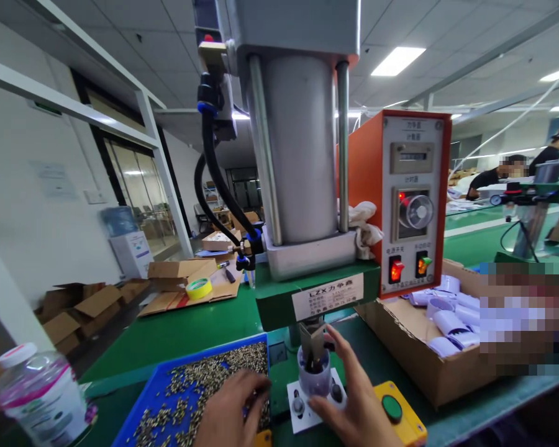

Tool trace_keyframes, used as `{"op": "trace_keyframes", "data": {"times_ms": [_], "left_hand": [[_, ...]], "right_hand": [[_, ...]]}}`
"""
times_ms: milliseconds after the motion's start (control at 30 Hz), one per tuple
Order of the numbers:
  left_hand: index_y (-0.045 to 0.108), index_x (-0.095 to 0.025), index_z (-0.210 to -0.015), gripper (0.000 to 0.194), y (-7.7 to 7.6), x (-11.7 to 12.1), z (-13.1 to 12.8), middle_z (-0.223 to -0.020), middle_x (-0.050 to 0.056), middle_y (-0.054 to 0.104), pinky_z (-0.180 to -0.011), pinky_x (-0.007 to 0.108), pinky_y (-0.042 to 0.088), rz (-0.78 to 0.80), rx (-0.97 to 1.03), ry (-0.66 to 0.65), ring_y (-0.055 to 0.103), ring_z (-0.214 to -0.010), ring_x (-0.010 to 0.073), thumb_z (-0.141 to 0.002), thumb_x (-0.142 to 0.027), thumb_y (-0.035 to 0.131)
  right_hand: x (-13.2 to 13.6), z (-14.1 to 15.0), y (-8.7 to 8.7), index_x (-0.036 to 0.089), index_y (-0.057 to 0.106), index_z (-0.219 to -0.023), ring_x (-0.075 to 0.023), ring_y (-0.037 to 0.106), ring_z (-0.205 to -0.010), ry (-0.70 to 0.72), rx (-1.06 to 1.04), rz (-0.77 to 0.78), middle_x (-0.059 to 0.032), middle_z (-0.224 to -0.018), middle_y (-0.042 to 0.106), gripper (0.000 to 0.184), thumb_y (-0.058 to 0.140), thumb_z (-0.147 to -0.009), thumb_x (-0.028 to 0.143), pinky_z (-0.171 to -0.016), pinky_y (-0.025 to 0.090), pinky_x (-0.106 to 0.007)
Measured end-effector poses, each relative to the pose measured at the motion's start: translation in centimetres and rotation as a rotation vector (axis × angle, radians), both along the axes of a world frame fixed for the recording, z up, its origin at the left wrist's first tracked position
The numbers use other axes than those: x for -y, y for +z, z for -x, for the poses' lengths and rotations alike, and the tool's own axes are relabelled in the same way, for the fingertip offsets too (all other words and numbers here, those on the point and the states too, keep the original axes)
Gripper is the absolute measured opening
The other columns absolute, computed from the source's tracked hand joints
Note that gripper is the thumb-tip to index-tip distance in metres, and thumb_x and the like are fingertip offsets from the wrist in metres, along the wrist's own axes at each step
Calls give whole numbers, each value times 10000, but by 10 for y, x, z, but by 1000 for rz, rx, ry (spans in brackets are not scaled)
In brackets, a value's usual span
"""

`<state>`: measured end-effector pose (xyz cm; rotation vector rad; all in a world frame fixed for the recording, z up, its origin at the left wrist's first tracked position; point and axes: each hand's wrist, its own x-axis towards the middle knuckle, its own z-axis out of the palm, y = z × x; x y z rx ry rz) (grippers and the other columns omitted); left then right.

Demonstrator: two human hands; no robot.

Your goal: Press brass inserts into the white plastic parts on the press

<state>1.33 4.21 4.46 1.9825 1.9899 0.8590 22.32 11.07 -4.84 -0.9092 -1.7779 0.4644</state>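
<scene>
The right hand [354,403] wraps around the little white cup [313,372] under the press tool [313,343], and the left hand [233,406] picks in the blue tray [168,379], so fingers could get pinched if the press drops.

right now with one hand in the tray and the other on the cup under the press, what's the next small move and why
Probably lift the left hand out of the blue tray with one small metal piece and bring it to the white cup. The right hand already steadies that cup on the white fixture beneath the press tool, and the left fingers are down among the pieces.
</scene>
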Motion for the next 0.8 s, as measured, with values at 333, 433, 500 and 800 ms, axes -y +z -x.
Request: {"op": "trace_keyframes", "data": {"times_ms": [333, 433, 500, 800], "left_hand": [[750, -246, -804, 204, 51, -32, -36, -807, 10, 691, -750, 298, 440, 45, 52, -107, 631, -806, 188, -784, -315, 560], [734, -213, -789, 184, 60, -39, -50, -821, 18, 705, -767, 309, 445, 110, 55, -131, 635, -793, 191, -763, -302, 575], [706, -194, -811, 148, 63, -46, -57, -862, 26, 726, -807, 316, 455, 131, 17, -152, 658, -850, 201, -744, -268, 597], [585, -235, -725, 26, 59, -63, -68, -880, -5, 681, -829, 276, 462, 164, -90, -274, 630, -861, 167, -715, -210, 582]], "right_hand": [[0, 32, 0, 327, 335, -1409, -251, 613, -1148, -63, -178, 36, -47, -1262, 608, 799, 664, -697, 178, -960, 529, -420], [1, 30, 5, 319, 364, -1390, -260, 570, -1200, -57, -176, 60, -49, -1283, 591, 765, 660, -700, 176, -1012, 491, -453], [2, 29, 9, 309, 375, -1391, -267, 536, -1236, -46, -168, 85, -56, -1305, 578, 761, 657, -697, 171, -1045, 461, -473], [2, 28, 13, 251, 427, -1376, -287, 536, -1223, -42, -180, 70, -82, -1299, 598, 757, 657, -660, 161, -1046, 451, -485]]}}
